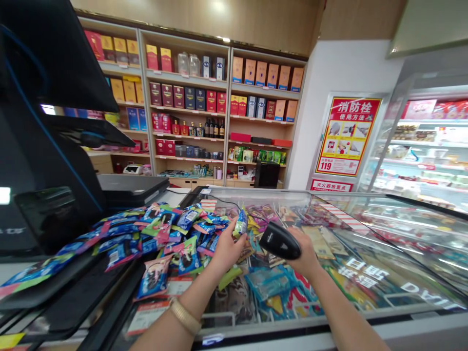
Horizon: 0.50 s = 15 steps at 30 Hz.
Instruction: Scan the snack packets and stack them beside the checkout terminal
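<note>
My left hand (229, 245), with a gold bracelet on the wrist, is closed on a small blue and green snack packet (240, 223). Just to its right, my right hand (302, 251) grips a black handheld scanner (281, 242), whose head points left toward the packet. A heap of blue, pink and green snack packets (188, 219) lies left of my left hand, partly on the glass top of a chest freezer. One pink and blue packet (154, 277) rests at the near edge of the heap.
A black checkout terminal (47, 146) stands at the left. Under my hands, the glass-topped freezer (365, 297) shows colourful packs inside. Shelves of boxed goods (226, 87) line the back wall. A red poster (347, 136) and a lit display fridge (427, 146) are at the right.
</note>
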Each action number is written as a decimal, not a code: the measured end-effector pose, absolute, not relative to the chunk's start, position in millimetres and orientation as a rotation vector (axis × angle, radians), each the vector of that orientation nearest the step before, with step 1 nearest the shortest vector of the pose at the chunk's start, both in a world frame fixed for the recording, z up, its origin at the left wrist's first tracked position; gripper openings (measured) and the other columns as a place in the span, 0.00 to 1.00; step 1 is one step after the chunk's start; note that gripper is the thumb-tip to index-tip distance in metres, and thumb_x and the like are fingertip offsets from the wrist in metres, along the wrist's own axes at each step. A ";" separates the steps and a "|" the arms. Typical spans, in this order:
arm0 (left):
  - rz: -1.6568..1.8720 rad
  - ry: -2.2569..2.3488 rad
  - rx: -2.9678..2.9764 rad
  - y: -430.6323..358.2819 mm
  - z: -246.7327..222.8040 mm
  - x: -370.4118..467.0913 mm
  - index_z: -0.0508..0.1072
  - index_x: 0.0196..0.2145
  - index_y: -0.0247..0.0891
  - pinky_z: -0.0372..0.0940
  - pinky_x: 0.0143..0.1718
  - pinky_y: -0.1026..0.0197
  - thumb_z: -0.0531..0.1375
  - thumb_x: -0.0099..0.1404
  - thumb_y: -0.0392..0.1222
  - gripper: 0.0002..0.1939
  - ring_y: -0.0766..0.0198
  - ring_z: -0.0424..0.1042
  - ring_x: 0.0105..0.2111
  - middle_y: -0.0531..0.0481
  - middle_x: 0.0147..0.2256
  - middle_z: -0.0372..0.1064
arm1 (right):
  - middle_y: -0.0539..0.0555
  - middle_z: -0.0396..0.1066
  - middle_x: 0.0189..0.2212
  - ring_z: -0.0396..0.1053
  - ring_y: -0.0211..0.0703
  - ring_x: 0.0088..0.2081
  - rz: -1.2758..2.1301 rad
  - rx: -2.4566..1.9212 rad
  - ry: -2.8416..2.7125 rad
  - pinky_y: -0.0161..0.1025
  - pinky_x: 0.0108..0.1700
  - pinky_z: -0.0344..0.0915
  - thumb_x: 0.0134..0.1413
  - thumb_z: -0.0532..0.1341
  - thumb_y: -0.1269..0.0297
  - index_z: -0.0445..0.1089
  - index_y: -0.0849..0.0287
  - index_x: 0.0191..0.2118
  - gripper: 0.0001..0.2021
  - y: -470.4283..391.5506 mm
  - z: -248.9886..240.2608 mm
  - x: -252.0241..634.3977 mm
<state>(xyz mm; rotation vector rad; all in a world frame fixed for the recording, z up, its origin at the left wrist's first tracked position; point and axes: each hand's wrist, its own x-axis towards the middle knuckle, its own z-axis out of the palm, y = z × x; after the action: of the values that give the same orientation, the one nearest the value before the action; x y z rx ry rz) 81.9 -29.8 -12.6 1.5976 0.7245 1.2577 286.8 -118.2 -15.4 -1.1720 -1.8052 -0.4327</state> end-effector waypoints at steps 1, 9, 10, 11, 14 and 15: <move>1.262 0.726 1.621 -28.8 -14.2 82.0 0.70 0.52 0.35 0.65 0.52 0.53 0.60 0.54 0.36 0.25 0.56 0.73 0.46 0.44 0.50 0.72 | 0.54 0.71 0.27 0.70 0.45 0.29 -0.416 -1.165 -1.826 0.40 0.32 0.67 0.50 0.59 0.59 0.71 0.57 0.32 0.08 -118.2 -14.7 285.3; 1.253 0.760 1.631 -25.1 -18.8 84.3 0.69 0.53 0.36 0.66 0.50 0.53 0.61 0.55 0.37 0.27 0.56 0.74 0.43 0.44 0.45 0.74 | 0.54 0.71 0.27 0.69 0.44 0.29 -0.349 -1.173 -1.884 0.39 0.31 0.66 0.48 0.59 0.64 0.70 0.57 0.35 0.07 -116.2 -14.2 282.0; 1.237 0.755 1.622 -24.7 -19.1 84.5 0.68 0.54 0.36 0.67 0.48 0.54 0.60 0.55 0.38 0.27 0.56 0.75 0.42 0.44 0.46 0.74 | 0.54 0.71 0.27 0.69 0.44 0.29 -0.352 -1.165 -1.888 0.39 0.31 0.66 0.48 0.59 0.64 0.70 0.57 0.35 0.07 -116.0 -14.5 281.6; 1.228 0.754 1.623 -24.4 -19.5 84.6 0.68 0.54 0.36 0.68 0.46 0.55 0.60 0.55 0.38 0.27 0.57 0.75 0.41 0.44 0.46 0.74 | 0.54 0.71 0.27 0.69 0.44 0.29 -0.361 -1.161 -1.888 0.39 0.31 0.65 0.48 0.59 0.64 0.70 0.57 0.35 0.07 -115.9 -14.7 281.4; 1.240 0.785 1.712 -25.2 -20.6 83.1 0.66 0.54 0.35 0.67 0.47 0.55 0.59 0.57 0.38 0.25 0.57 0.74 0.43 0.43 0.49 0.72 | 0.54 0.70 0.26 0.69 0.44 0.28 -0.443 -1.166 -1.820 0.39 0.30 0.65 0.49 0.60 0.62 0.70 0.57 0.34 0.06 -116.1 -14.7 285.4; 1.242 0.799 1.773 -26.7 -20.6 82.1 0.64 0.55 0.35 0.66 0.47 0.56 0.58 0.58 0.38 0.25 0.57 0.74 0.44 0.42 0.50 0.71 | 0.53 0.70 0.26 0.69 0.44 0.28 -0.491 -1.172 -1.766 0.39 0.30 0.65 0.49 0.60 0.61 0.69 0.57 0.34 0.07 -116.4 -14.6 289.2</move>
<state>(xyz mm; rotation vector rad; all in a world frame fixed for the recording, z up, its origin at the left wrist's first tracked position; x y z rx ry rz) 82.1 -26.7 -20.6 1.7734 0.7990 1.2418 289.2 -116.4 -14.6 -1.1724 -1.7664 -0.4911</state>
